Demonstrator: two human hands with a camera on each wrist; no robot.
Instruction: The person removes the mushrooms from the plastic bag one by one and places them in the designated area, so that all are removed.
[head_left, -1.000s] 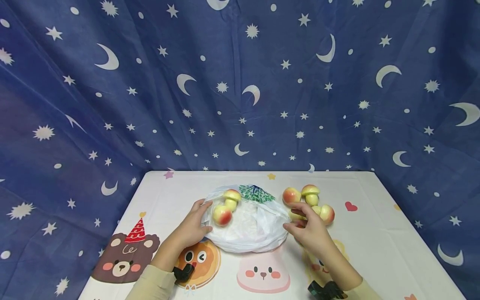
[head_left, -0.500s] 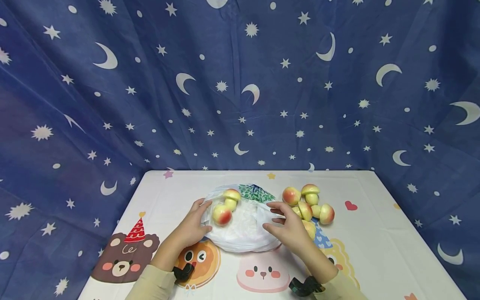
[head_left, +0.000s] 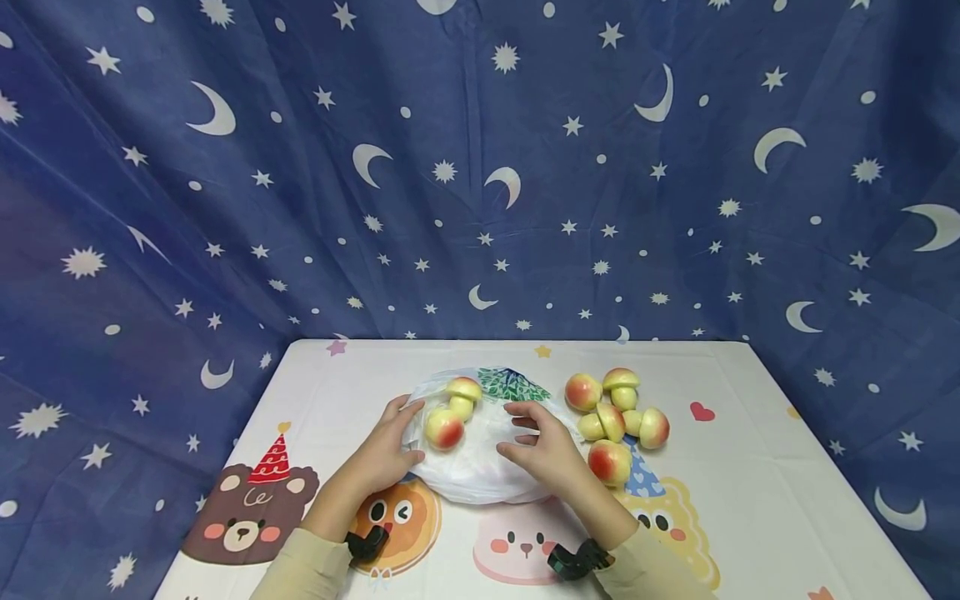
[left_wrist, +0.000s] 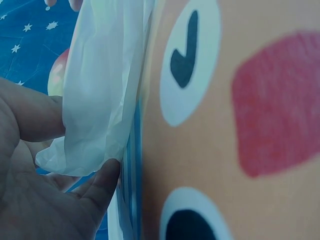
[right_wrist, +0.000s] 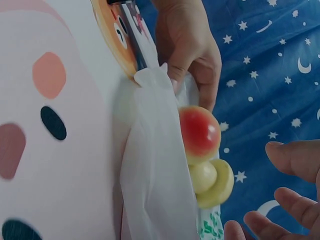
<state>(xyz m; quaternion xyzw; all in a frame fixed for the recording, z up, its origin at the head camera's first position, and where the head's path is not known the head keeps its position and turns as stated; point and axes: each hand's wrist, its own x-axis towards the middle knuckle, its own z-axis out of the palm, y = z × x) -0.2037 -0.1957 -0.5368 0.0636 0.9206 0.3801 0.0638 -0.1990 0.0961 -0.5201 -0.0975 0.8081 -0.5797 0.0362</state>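
Observation:
A white plastic bag (head_left: 483,471) with a green leaf print lies flattened mid-table. Two toy mushrooms, yellow with red-tinged caps, rest at its left part: one toy mushroom (head_left: 463,396) behind, another (head_left: 445,430) in front. My left hand (head_left: 381,446) grips the bag's left edge; in the left wrist view a thumb and fingers (left_wrist: 37,115) touch the plastic. Over the bag's right half hovers my right hand (head_left: 546,450), its fingers spread and bent slightly, nothing held. The right wrist view shows those fingers (right_wrist: 295,157) apart from the mushrooms.
Right of the bag lies a loose cluster of several more toy mushrooms (head_left: 652,428), the nearest one (head_left: 610,463) beside my right forearm. Cartoon faces are printed on the white tablecloth (head_left: 757,500). A blue star-and-moon curtain (head_left: 480,167) hangs behind the table.
My right hand has moved left, from the bag's right edge beside the mushroom cluster to above the bag, uncovering the nearer mushrooms. The left hand has stayed put.

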